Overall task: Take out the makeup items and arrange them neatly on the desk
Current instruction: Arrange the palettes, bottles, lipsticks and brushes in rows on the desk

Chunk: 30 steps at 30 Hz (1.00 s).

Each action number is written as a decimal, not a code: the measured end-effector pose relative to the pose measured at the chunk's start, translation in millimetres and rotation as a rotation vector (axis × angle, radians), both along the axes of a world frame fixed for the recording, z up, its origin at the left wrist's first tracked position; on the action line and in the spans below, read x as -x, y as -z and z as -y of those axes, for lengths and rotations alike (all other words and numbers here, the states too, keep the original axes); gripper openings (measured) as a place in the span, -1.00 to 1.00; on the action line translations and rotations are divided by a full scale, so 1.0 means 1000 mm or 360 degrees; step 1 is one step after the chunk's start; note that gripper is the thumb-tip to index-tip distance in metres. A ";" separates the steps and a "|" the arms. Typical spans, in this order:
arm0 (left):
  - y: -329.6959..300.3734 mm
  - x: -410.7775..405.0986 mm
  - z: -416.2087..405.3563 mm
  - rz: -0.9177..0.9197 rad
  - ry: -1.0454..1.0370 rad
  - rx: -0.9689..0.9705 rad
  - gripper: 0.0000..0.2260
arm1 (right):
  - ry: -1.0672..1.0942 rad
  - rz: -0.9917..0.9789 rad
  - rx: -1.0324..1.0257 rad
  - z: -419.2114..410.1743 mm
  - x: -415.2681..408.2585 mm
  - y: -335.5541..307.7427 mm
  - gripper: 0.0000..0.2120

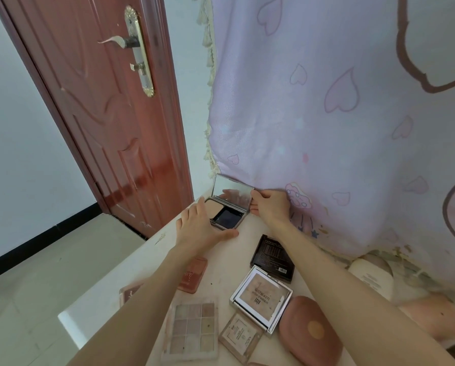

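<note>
Standing open at the far table [152,249] corner, compact [227,207] is flanked: left hand [200,228], fingers spread, touches its base; right hand [267,204] pinches the lid edge.

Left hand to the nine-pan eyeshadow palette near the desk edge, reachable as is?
Probably yes. The left hand rests open by the open compact and holds nothing; the palette lies uncovered beside the left forearm, nothing on top. It would only need to pull back.
</note>
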<state>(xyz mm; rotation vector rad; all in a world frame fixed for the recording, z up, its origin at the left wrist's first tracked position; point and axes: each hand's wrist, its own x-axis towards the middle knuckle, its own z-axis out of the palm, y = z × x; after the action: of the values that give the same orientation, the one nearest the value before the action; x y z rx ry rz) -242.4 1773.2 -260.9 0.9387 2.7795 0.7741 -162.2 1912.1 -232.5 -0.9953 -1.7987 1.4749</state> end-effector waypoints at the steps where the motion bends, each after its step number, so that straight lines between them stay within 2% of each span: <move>1: -0.002 0.000 0.000 0.0016 0.0010 0.0017 0.07 | -0.0026 0.0009 -0.0017 0.001 -0.002 -0.001 -0.84; 6: -0.014 -0.010 0.004 0.0167 0.0076 0.0051 0.05 | -0.0138 0.0223 -0.0412 0.007 -0.030 -0.008 -0.79; 9: -0.020 -0.029 0.014 0.0051 0.0129 -0.0061 -0.18 | -0.0298 0.0376 -0.0628 0.016 -0.060 -0.011 -0.78; 11: -0.024 -0.048 0.023 -0.0017 0.0256 -0.0202 -0.38 | -0.0434 0.0556 -0.0716 0.021 -0.080 -0.010 -0.75; 13: -0.027 -0.071 0.034 0.0018 0.0434 -0.0244 -0.48 | -0.0599 0.0750 -0.0826 0.026 -0.100 -0.010 -0.70; 16: -0.025 -0.104 0.049 0.0127 0.0696 -0.0194 -0.48 | -0.0924 0.1044 -0.1100 0.032 -0.123 -0.014 -0.64; 18: -0.021 -0.120 0.056 0.0158 0.0808 -0.0094 -0.47 | -0.1023 0.1170 -0.1176 0.034 -0.132 -0.015 -0.59; 22: -0.019 -0.132 0.059 0.0031 0.0820 0.0172 -0.49 | -0.0938 0.1263 -0.1234 0.030 -0.143 -0.015 -0.59; 27: -0.025 -0.133 0.060 0.0088 0.0808 0.0210 -0.50 | -0.0811 0.1279 -0.1242 0.024 -0.145 -0.009 -0.56; 30: -0.024 -0.135 0.061 0.0036 0.0802 0.0246 -0.50 | -0.0701 0.1139 -0.1136 0.022 -0.146 -0.007 -0.61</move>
<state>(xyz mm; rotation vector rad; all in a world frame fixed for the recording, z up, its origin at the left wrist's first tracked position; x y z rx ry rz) -107.0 1712.4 -237.2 1.4926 2.3713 0.4778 -16.3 1890.1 -225.1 -0.8128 -2.9069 0.5502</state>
